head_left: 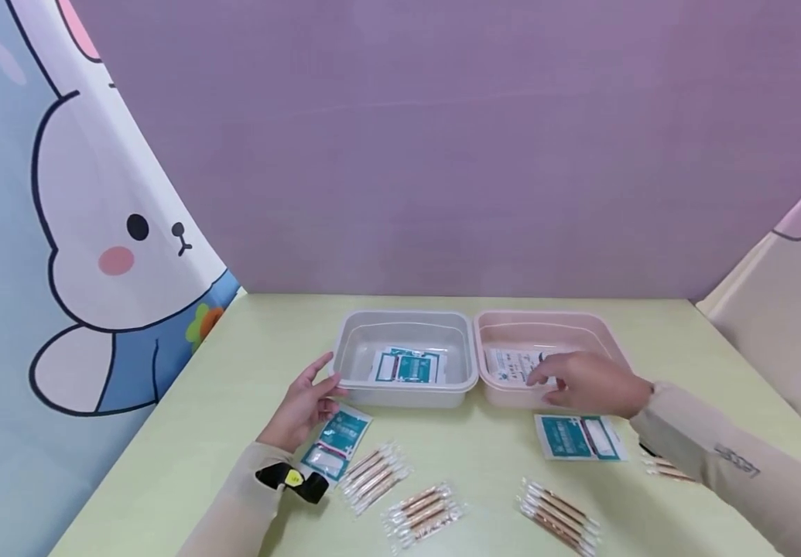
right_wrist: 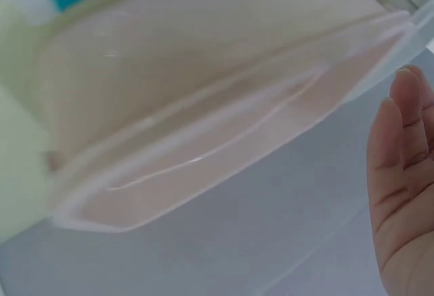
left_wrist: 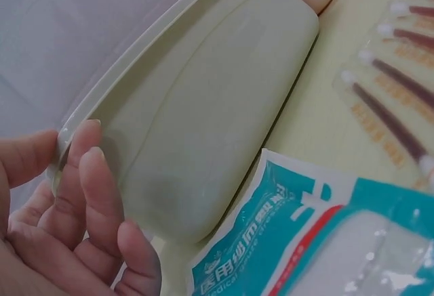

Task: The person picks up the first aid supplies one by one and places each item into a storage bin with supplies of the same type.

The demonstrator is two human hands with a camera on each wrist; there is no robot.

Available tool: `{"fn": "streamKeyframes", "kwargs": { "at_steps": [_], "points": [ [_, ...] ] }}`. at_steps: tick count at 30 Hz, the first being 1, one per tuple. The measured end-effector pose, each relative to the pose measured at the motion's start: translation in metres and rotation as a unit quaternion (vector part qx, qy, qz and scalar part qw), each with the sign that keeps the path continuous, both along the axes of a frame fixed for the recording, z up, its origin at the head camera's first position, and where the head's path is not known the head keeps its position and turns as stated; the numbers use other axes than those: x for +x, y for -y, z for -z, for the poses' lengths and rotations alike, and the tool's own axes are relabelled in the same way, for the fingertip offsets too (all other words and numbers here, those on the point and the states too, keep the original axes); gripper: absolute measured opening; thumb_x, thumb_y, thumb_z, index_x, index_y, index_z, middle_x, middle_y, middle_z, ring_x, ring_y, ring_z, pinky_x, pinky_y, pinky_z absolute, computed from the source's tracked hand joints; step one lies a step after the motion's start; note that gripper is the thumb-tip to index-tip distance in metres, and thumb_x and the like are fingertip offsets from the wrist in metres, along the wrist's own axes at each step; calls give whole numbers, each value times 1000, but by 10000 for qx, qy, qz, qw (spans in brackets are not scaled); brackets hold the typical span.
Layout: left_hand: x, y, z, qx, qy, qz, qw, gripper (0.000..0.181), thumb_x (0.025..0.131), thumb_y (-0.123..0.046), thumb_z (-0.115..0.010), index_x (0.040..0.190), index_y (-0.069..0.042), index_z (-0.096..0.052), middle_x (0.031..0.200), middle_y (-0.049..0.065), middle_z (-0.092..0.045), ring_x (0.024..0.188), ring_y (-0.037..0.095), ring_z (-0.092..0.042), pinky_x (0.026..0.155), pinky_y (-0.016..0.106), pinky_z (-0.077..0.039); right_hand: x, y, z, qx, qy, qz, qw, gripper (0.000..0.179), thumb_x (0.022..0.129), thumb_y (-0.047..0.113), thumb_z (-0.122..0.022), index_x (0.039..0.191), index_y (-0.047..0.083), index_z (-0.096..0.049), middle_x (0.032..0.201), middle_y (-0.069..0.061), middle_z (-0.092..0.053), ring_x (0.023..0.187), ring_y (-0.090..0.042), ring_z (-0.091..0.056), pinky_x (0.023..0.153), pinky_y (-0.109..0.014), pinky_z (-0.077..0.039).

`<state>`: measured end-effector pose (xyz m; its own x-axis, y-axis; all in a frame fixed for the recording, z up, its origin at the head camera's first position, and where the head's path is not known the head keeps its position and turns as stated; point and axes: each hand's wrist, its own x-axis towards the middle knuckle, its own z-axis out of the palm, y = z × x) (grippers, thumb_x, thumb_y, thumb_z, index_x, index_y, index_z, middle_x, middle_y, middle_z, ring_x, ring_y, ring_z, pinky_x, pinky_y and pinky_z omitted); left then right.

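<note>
My left hand [head_left: 300,406] pinches the left front corner of the whitish plastic basin [head_left: 400,397], thumb and fingers at its rim in the left wrist view. Inside that basin lie teal-and-white gauze packets [head_left: 417,367]. Over the front of the pink basin [head_left: 508,397] hovers my right hand [head_left: 591,381], fingers loosely bent and holding nothing. A white printed packet [head_left: 509,365] rests in the pink basin, just left of the fingertips. One teal gauze packet [head_left: 340,437] is below my left hand, and another gauze packet [head_left: 574,439] lies in front of the pink basin.
Clear packs of cotton swabs lie along the near table: one swab pack [head_left: 374,476] at left, a second pack [head_left: 424,514] near the middle, a third [head_left: 559,517] to the right. More swabs [head_left: 665,466] show partly behind the right sleeve. A purple wall [head_left: 470,155] stands behind.
</note>
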<state>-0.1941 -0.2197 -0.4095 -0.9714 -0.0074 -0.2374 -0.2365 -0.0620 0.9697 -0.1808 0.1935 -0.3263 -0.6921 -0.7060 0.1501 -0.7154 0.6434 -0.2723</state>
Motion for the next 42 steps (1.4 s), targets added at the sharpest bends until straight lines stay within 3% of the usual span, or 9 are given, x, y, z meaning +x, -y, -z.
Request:
{"fn": "streamKeyframes", "kwargs": {
  "at_steps": [8, 19, 23, 26, 32, 38, 42],
  "points": [
    [0, 1, 4, 131, -140, 138, 9997, 57, 102, -17, -48, 153, -18, -22, 74, -6, -67, 56, 10, -53, 61, 22, -42, 2, -28, 18, -504, 822, 453, 9943, 22, 83, 11, -73, 104, 6, -70, 97, 0, -67, 78, -4, -53, 67, -26, -47],
    [2, -8, 13, 524, -316, -66, 9981, 57, 100, -13, -48, 152, -14, -24, 69, -5, -66, 51, 7, -52, 57, 20, -40, 18, -74, 44, -701, 1270, 827, 9860, 27, 86, 16, -71, 108, 2, -67, 90, 7, -65, 72, 1, -53, 61, -24, -46],
    [2, -11, 12, 541, -430, -247, 9973, 55, 100, -12, -48, 150, -13, -27, 68, -5, -66, 50, 7, -51, 55, 19, -40, 23, -87, 59, -493, 1101, 980, 9878, 26, 83, 16, -73, 105, 2, -67, 91, 5, -64, 72, 1, -50, 59, -24, -45],
    [1, -12, 10, 594, -404, -370, 9967, 53, 100, -11, -48, 150, -13, -29, 68, -5, -66, 50, 7, -50, 54, 18, -40, 25, -90, 71, -308, 805, 1128, 9899, 31, 81, 15, -74, 109, 3, -66, 101, -2, -66, 82, -6, -56, 66, -29, -48],
    [2, -12, 9, 603, -410, -432, 9964, 54, 100, -13, -49, 150, -13, -29, 69, -5, -66, 51, 7, -50, 55, 18, -40, 25, -89, 86, -120, 1108, 1591, 9810, 39, 80, 16, -75, 117, 6, -64, 115, -8, -61, 94, -19, -55, 77, -40, -49],
    [2, -13, 9, 502, -374, -431, 9971, 54, 100, -13, -49, 150, -14, -29, 70, -4, -66, 52, 8, -49, 55, 19, -40, 21, -90, 95, -52, 939, 1409, 9856, 41, 78, 15, -77, 115, 5, -63, 116, -9, -60, 92, -18, -55, 74, -39, -50],
    [2, -12, 9, 443, -368, -381, 9976, 55, 100, -14, -49, 151, -14, -28, 69, -4, -66, 51, 8, -48, 55, 20, -40, 18, -92, 101, 50, 511, 1011, 9935, 44, 75, 12, -78, 114, 0, -63, 114, -13, -60, 88, -17, -55, 70, -36, -51]
  ]
}}
